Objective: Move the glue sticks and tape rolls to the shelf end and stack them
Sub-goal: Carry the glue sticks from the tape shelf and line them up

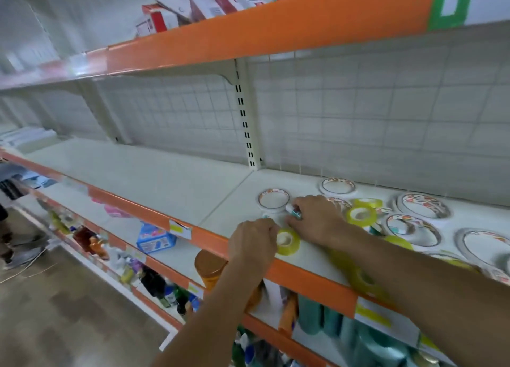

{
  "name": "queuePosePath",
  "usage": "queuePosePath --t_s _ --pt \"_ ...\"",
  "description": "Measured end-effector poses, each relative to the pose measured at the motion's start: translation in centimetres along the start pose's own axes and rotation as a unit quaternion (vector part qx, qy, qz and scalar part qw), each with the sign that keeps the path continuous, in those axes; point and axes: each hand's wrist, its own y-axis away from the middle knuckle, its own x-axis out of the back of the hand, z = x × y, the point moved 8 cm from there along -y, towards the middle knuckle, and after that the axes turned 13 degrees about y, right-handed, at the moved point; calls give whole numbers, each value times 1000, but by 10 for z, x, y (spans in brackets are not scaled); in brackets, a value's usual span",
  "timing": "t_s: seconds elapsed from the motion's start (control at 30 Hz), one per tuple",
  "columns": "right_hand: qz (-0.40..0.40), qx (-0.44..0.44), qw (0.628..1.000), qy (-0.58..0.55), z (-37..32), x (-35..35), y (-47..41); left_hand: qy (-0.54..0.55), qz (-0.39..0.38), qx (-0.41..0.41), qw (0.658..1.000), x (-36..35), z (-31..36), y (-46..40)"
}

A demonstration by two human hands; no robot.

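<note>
On the shelf (154,179), near its orange front edge, the left hand (252,242) had its fingers curled, knuckles up, against a yellow tape roll (287,241) that stood on its rim just right of them; whether the fingers actually gripped the roll could not be told. Beside it, the right hand (314,219) had its fingers bent round a small glue stick (294,211), whose white and teal end showed at the fingertips. Both forearms came in from the lower right, over the shelf edge.

Behind the right hand stood two more yellow rolls (361,215), one tilted against the other. Further yellow rolls lay blurred under the right forearm near the front edge. Wide white tape rings with printed cores (273,199) lay flat around the hands: one just behind the left hand, one near the wire-grid back panel (358,113), and several to the right. Most of the shelf to the left was bare. Boxes (193,5) sat on the shelf above, bottles (154,281) on those below.
</note>
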Motion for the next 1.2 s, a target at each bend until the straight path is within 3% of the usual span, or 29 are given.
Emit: queuePosePath --t_s 0.1,0.27,0.43,0.6,0.77,0.97,1.2 --pt "29 -35 998 33 -2 2 0 35 17 1 999 9 -7 -5" --pt "48 -54 993 94 -8 -2 2 -22 15 8 1000 8 -4 -9" --pt "17 -32 990 138 -13 -7 5 -5 15 -2 1000 7 -5 -10" --pt "47 -55 997 4 -4 2 8 65 -5 -4 998 12 -8 -13" --pt "120 -73 972 -187 16 35 22 97 -31 -28 994 14 20 -15" --pt "188 -47 964 -183 41 73 51 56 -134 -28 989 -9 54 -15" --pt "176 -77 970 -151 84 80 78 133 -63 -97 984 10 94 -18"
